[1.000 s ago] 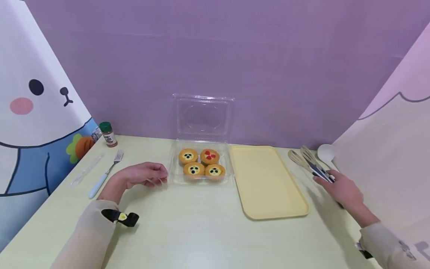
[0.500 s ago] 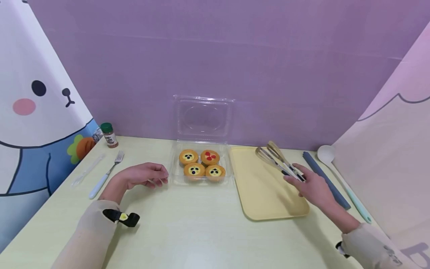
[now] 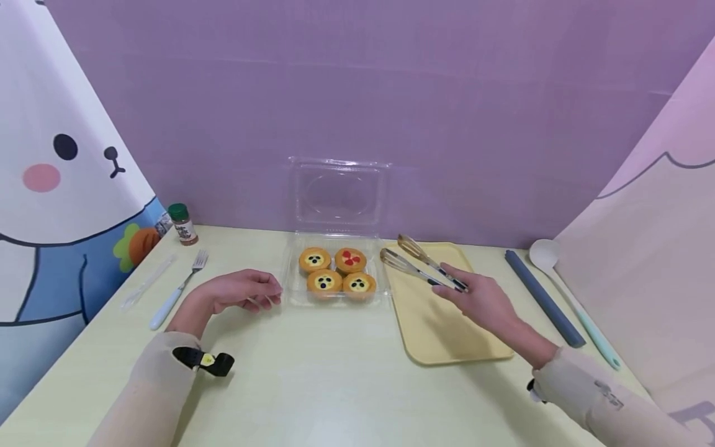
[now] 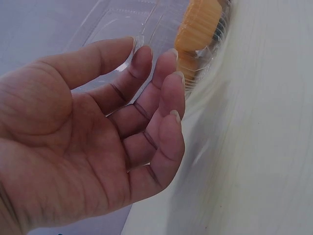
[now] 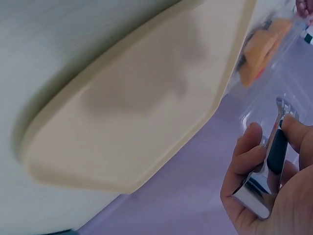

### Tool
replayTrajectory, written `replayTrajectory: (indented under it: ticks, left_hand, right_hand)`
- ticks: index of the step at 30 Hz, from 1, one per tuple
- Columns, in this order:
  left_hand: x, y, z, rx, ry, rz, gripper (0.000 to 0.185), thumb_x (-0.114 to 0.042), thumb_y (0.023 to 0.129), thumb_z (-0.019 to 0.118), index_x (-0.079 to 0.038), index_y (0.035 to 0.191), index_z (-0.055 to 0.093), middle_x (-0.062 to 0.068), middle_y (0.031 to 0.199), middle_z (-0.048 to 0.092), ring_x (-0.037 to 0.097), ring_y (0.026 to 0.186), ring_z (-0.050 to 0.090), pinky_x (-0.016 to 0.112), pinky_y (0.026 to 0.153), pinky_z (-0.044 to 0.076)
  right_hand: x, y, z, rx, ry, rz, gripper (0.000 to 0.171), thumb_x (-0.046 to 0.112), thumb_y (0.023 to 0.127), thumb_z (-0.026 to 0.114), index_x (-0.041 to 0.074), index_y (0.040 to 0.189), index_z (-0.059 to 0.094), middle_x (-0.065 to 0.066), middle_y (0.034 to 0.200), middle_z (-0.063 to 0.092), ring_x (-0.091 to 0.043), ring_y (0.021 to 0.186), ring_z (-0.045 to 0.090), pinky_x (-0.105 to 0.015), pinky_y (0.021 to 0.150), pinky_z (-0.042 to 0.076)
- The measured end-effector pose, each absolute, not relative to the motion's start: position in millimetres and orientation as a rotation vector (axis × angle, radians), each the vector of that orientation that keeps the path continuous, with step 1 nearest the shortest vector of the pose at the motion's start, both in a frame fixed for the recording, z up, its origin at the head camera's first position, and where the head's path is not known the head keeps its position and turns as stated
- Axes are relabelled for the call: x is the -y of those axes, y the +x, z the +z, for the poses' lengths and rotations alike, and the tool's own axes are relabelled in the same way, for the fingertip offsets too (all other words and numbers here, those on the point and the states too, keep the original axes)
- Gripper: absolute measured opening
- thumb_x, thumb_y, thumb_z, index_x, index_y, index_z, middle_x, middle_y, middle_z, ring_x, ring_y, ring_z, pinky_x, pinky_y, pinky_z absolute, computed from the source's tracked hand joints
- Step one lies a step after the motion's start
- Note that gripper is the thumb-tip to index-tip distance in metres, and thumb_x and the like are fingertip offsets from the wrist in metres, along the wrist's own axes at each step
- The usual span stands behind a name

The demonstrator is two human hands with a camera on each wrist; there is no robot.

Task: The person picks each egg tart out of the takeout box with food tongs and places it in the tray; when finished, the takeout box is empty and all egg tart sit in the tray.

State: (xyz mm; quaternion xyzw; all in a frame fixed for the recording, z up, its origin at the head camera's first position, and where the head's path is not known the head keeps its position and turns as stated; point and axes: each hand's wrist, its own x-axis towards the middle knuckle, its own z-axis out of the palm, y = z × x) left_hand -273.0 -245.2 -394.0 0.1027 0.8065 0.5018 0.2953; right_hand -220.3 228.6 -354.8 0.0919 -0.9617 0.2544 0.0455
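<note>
Right hand (image 3: pixel 486 302) gripping tongs (image 3: pixel 421 266) over tray (image 3: pixel 447 335), tips pointing ten o'clock toward tarts (image 3: pixel 337 272); left hand (image 3: pixel 242 290) lying relaxed, empty, beside box (image 3: pixel 334 248), nearer.

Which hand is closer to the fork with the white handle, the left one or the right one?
Left. The left hand rests on the table just right of the fork; the right hand holds tongs over the yellow tray, far across.

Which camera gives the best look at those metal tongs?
The head view: the tongs show whole, tips apart above the yellow tray, held by the right hand. The right wrist view shows only their handle end. The left wrist view shows none.
</note>
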Motion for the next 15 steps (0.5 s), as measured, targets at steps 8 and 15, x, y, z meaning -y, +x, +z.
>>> replayTrajectory:
  ticks: [8, 15]
  left_hand:
    - [243, -272, -394, -2.147, 0.276, 1.325, 0.035, -0.03, 0.101, 0.058, 0.001, 0.116, 0.061, 0.004, 0.104, 0.068, 0.022, 0.097, 0.064, 0.036, 0.084, 0.053]
    - [243, -274, -394, -2.152, 0.284, 1.331, 0.035, -0.03, 0.102, 0.058, 0.002, 0.115, 0.06, 0.006, 0.098, 0.066, 0.021, 0.089, 0.062, 0.036, 0.08, 0.053]
  right_hand:
    - [-205, -229, -361, 2.906, 0.339, 0.714, 0.063, 0.053, 0.09, 0.069, 0.024, 0.144, 0.055, 0.009, 0.052, 0.037, -0.01, 0.048, 0.036, -0.028, 0.048, 0.031]
    - [-188, -239, -364, 2.906, 0.356, 0.696, 0.062, 0.051, 0.09, 0.069, 0.025, 0.144, 0.055, 0.008, 0.053, 0.04, -0.01, 0.048, 0.036, -0.029, 0.046, 0.03]
